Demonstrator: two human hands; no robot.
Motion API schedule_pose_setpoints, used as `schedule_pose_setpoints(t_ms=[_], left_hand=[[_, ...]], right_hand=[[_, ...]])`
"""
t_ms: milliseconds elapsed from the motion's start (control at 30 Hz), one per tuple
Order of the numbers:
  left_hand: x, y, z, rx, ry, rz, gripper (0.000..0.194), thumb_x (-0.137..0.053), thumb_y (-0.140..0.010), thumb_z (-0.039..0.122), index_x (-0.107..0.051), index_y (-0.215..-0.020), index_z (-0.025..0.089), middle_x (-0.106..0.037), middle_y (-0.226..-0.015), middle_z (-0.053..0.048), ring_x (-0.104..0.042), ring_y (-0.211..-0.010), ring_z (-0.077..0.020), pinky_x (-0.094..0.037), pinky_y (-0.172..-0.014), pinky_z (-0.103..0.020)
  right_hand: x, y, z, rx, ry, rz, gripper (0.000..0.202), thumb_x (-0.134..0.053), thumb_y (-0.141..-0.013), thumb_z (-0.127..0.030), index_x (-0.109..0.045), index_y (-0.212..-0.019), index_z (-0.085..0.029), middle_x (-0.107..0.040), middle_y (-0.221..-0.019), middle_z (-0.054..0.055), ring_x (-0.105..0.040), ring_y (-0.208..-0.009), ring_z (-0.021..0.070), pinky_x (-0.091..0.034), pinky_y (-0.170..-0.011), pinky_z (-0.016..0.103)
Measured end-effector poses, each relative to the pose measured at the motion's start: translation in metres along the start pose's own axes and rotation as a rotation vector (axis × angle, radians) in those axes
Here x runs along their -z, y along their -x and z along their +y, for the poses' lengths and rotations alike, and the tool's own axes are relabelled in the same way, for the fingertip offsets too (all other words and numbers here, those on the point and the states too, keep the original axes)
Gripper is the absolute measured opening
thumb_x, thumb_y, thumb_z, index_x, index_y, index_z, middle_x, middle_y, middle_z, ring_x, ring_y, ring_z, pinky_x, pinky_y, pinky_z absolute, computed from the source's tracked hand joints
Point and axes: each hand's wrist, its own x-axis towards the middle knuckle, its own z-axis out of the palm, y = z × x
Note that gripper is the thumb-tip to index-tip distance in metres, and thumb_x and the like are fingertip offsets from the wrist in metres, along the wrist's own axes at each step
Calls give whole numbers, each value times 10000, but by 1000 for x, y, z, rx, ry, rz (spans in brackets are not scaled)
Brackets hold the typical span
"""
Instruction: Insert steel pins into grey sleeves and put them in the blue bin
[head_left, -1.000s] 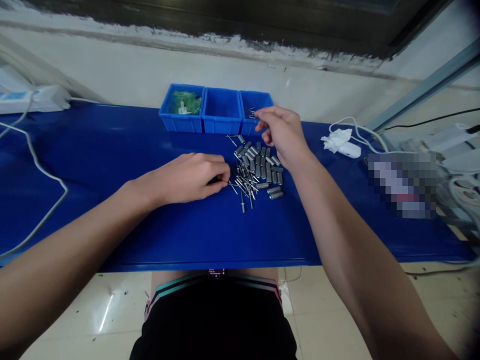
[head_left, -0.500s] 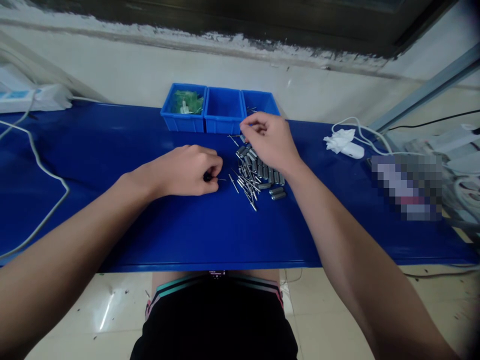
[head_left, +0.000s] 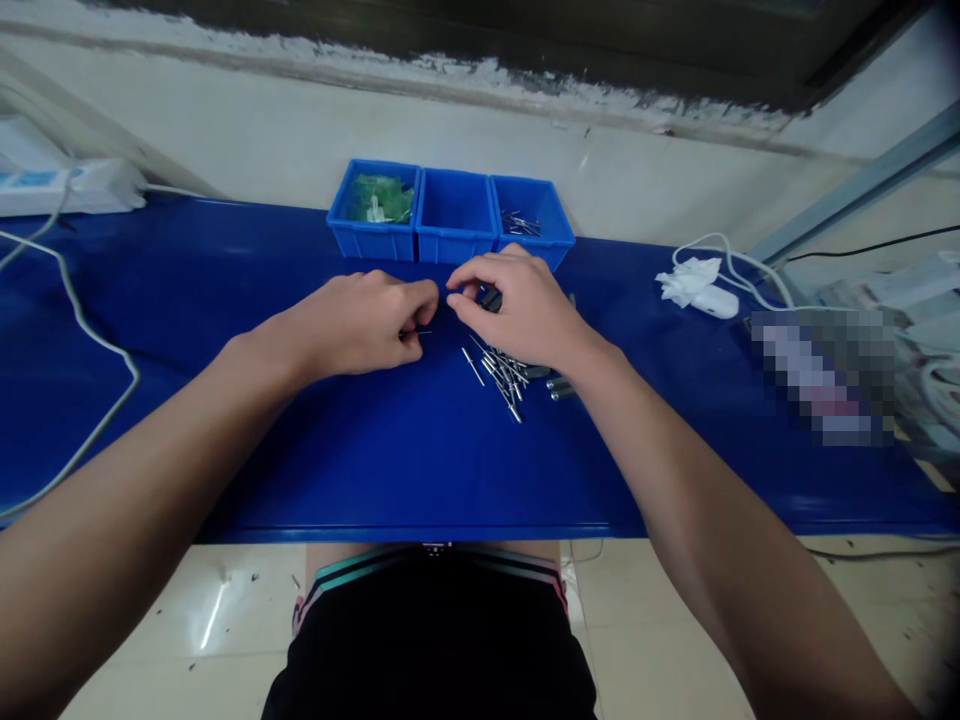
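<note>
My left hand (head_left: 375,320) is closed, its fingers curled. A thin metal pin pokes out between its thumb and fingers; it looks like a blind rivet (head_left: 424,332), mostly hidden in the grip. Close by on the right hovers my right hand (head_left: 517,300), thumb and forefinger curved and apart, with nothing visible between their tips. It covers much of a pile of short grey metal cylinders (head_left: 561,388). Loose blind rivets (head_left: 504,370) with thin shanks lie in front of it on the blue table (head_left: 420,450).
Along the back stand three blue bins: the left bin (head_left: 373,240) holds green bagged items, the middle bin (head_left: 456,243) shows a bare inside, and the right bin (head_left: 555,240) has some rivets. White cables, a crumpled tissue (head_left: 686,280) and a power strip (head_left: 71,190) lie to the sides.
My right hand has come left from the back of the pile towards my left hand, and its thumb and forefinger have parted. My left hand has shifted slightly back and left, still closed.
</note>
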Motion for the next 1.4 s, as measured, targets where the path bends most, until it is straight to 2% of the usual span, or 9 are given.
schedule_pose_setpoints(t_ms=[167, 267, 400, 633, 900, 1000, 1167, 1267, 1400], left_hand=[[3, -1, -5, 77, 57, 38, 228, -660, -722, 189, -537, -903, 252, -664, -709, 23, -573, -564, -176, -365, -571, -306], [5, -3, -3, 68, 105, 154, 185, -631, -758, 193, -516, -895, 240, -669, -735, 22, -623, -625, -173, -432, -625, -302], [7, -4, 4, 32, 210, 313, 94, -631, -853, 265, -544, -886, 252, -705, -820, 8, -702, -732, -192, -544, -701, -335], [11, -1, 17, 13, 221, 408, 103, -634, -982, 348, -633, -904, 280, -754, -988, -36, -727, -886, -217, -623, -840, -411], [1, -8, 6, -253, 153, 591, 83, -724, -959, 210, -656, -914, 226, -724, -895, 23, -668, -758, -104, -559, -662, -269], [1, -8, 5, -253, 135, 572, 82, -724, -988, 249, -657, -944, 229, -727, -911, 30, -669, -761, -100, -564, -655, -264], [4, -3, 14, -121, 210, 502, 129, -653, -1039, 334, -625, -928, 275, -743, -977, -29, -701, -848, -186, -605, -739, -383], [5, -2, 15, -154, 212, 511, 137, -645, -1046, 332, -618, -926, 271, -738, -975, -28, -702, -853, -182, -604, -740, -381], [4, -4, 15, -212, 181, 561, 195, -670, -1051, 341, -604, -893, 248, -736, -972, -19, -694, -853, -160, -584, -709, -345]], right_hand=[[-3, 1, 2, -2, 9, -30, 206, -689, -985, -385, -762, -1147, -282, -749, -970, 46, -581, -1019, 297, -436, -928, 467], [-4, 1, 2, 9, 9, -42, 224, -661, -1012, -417, -768, -1139, -267, -751, -990, 61, -573, -1032, 303, -431, -941, 472], [-3, -1, 0, 0, -18, -47, 211, -628, -1038, -416, -776, -1055, -267, -749, -987, 62, -566, -1054, 303, -419, -972, 470], [-2, -6, -6, -163, -321, 1, 361, -687, -1013, -546, -715, -823, -240, -692, -852, 26, -597, -864, 211, -439, -806, 355], [-3, -4, -8, -153, -421, 0, 473, -668, -1017, -612, -629, -757, -219, -667, -788, 25, -586, -790, 171, -422, -735, 316], [-2, -4, -9, -154, -408, 15, 455, -660, -1026, -600, -616, -776, -223, -656, -791, 17, -568, -777, 163, -411, -714, 309], [-1, -7, -8, -145, -408, 46, 425, -629, -1053, -577, -614, -806, -230, -645, -799, 14, -556, -766, 162, -412, -709, 313], [-2, -8, -7, -159, -418, 51, 422, -631, -1051, -575, -613, -806, -232, -646, -801, 14, -575, -786, 164, -432, -723, 309], [-1, -9, -7, -167, -437, 71, 348, -649, -1055, -463, -620, -800, -228, -665, -823, 17, -608, -815, 162, -473, -774, 310]])
